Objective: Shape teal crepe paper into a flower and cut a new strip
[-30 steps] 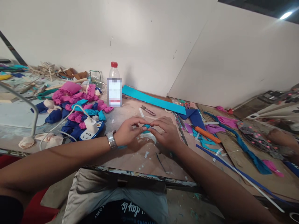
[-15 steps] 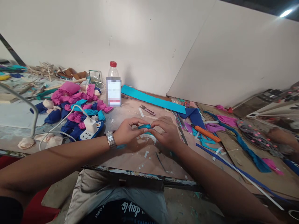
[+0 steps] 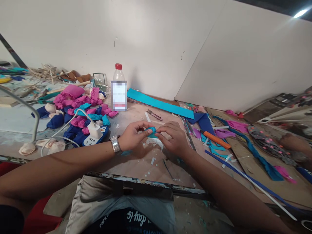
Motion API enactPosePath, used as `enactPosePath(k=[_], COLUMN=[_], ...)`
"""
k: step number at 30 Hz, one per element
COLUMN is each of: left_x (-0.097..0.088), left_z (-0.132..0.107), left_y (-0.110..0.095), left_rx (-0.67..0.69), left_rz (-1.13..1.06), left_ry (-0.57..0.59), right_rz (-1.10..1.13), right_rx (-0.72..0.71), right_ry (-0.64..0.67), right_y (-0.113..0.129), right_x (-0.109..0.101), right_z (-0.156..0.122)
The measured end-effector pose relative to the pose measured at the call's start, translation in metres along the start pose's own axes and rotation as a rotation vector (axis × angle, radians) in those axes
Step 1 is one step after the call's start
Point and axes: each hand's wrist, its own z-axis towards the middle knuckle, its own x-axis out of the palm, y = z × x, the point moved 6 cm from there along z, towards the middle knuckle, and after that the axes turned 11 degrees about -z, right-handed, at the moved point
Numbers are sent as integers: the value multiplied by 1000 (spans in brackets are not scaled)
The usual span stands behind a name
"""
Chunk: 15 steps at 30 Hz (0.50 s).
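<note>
Both my hands meet over the middle of the wooden table [image 3: 136,162]. My left hand [image 3: 133,136], with a metal watch on the wrist, pinches a small teal fabric piece [image 3: 151,132] from the left. My right hand [image 3: 172,138] pinches the same piece from the right, fingers curled over it. Just under the teal piece sits a white roll of tape [image 3: 156,143], partly hidden by my fingers.
A heap of pink, blue and teal fabric flowers [image 3: 78,110] and a white power strip [image 3: 95,135] lie at left. A red-capped bottle [image 3: 119,89] stands behind. Small snips [image 3: 154,114], a long teal strip [image 3: 161,104], an orange cutter [image 3: 215,139] and fabric scraps lie at right.
The teal piece has turned between my fingertips and looks more bunched up now. Both hands stay in the same spot.
</note>
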Motion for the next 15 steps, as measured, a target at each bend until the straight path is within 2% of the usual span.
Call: enactPosePath(k=[9, 15], left_x=[5, 4], left_z=[-1, -2], left_y=[-5, -5], left_rx=[42, 43], left_rz=[82, 121], left_ry=[51, 42], right_rz=[-18, -33], right_rx=[-39, -22], right_ry=[-36, -25], right_y=[1, -3], right_x=[-1, 0], right_z=[0, 0])
